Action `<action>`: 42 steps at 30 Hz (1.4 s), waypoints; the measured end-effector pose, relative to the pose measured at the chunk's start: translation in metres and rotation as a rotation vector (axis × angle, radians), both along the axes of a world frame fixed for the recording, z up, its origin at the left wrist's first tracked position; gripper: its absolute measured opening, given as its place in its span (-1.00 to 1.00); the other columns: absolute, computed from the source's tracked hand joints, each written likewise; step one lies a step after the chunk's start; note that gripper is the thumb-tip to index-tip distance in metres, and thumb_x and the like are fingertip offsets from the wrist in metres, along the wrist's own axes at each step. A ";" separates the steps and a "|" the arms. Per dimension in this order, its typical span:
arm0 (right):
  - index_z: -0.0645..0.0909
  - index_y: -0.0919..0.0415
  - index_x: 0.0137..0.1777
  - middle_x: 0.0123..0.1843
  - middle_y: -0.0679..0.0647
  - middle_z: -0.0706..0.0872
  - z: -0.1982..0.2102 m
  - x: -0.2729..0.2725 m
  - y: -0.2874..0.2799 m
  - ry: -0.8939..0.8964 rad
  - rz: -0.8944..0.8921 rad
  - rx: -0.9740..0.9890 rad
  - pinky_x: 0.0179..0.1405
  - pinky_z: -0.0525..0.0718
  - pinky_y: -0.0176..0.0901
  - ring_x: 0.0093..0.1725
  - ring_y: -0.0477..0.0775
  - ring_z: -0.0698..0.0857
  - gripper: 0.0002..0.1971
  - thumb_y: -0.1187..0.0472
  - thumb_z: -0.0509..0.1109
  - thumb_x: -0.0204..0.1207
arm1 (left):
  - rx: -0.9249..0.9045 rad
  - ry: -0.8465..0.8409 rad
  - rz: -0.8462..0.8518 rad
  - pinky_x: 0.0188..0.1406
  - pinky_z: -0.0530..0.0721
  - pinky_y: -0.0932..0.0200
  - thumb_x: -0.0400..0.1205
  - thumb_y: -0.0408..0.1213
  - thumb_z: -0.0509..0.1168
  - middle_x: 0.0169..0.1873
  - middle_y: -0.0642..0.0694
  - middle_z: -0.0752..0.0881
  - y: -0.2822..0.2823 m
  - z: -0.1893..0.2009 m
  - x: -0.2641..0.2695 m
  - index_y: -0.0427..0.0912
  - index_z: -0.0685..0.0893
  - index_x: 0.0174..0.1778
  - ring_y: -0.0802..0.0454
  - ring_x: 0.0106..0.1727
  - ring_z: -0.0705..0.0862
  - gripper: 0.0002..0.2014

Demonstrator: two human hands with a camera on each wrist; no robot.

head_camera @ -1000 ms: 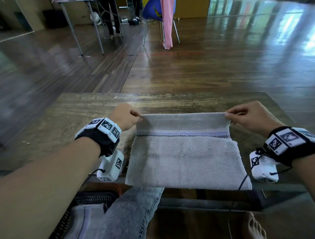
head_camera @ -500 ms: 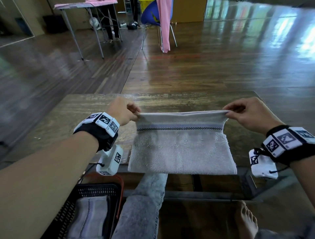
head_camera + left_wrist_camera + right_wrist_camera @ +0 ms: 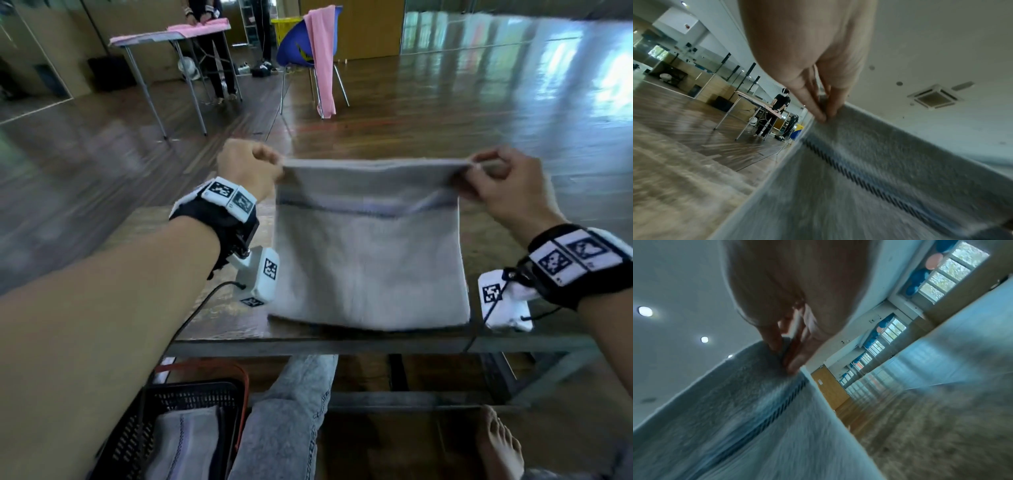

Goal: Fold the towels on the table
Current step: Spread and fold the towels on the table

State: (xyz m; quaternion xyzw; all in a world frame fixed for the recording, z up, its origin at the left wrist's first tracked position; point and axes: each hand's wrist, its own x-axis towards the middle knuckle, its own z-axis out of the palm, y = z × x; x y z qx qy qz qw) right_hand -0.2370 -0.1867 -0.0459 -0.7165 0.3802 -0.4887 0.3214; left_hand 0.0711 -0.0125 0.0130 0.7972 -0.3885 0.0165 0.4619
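Head view: a pale grey terry towel with a dark woven stripe (image 3: pixel 368 260) is held up above the brown wooden table (image 3: pixel 219 318), its top corners pinched by the left hand (image 3: pixel 248 169) and the right hand (image 3: pixel 503 186); a black plastic basket (image 3: pixel 191 399) is seen below.

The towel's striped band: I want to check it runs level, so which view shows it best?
The head view: the striped band shows end to end across the towel, which the left hand and the right hand pinch at its top corners. Each wrist view shows only a blurred stretch of it.
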 end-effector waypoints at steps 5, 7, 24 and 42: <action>0.68 -0.18 -0.01 -0.03 -0.03 0.85 0.033 -0.006 0.008 -0.412 0.120 -0.236 -0.10 0.88 0.03 0.03 0.09 0.87 -0.82 0.19 0.49 0.60 | -0.412 -0.175 -0.056 -0.13 0.76 0.30 0.49 -0.30 0.47 -0.19 -0.02 0.84 0.012 0.024 -0.011 -0.06 0.83 -0.08 0.18 -0.19 0.80 -0.87; 0.66 -0.22 -0.01 -0.05 -0.15 0.84 0.024 -0.012 0.012 -0.379 0.131 -0.254 -0.16 0.87 -0.08 -0.01 -0.03 0.86 -0.79 0.19 0.47 0.63 | -0.390 -0.197 -0.090 -0.07 0.80 0.18 0.51 -0.31 0.49 -0.15 -0.01 0.84 0.023 0.011 -0.015 -0.04 0.80 -0.02 0.14 -0.14 0.81 -0.84; 0.81 0.24 -0.02 -0.11 0.14 0.88 -0.044 -0.061 0.010 0.806 0.555 0.526 -0.09 0.82 -0.06 -0.13 0.15 0.87 -0.93 0.29 0.53 0.54 | 0.604 0.453 -0.503 -0.42 0.70 0.18 0.53 -0.42 0.51 -0.44 -0.12 0.72 0.078 -0.119 -0.006 -0.25 0.74 -0.23 0.02 -0.44 0.66 -0.93; 0.78 0.06 -0.13 0.03 0.16 0.83 -0.084 0.021 -0.032 0.832 0.036 0.133 0.30 0.66 0.13 0.20 0.22 0.71 -0.92 0.11 0.52 0.58 | 0.541 0.038 -0.130 -0.38 0.58 0.26 0.47 -0.21 0.58 -0.33 -0.09 0.82 -0.020 -0.143 0.023 -0.12 0.84 -0.32 0.05 -0.32 0.73 -0.89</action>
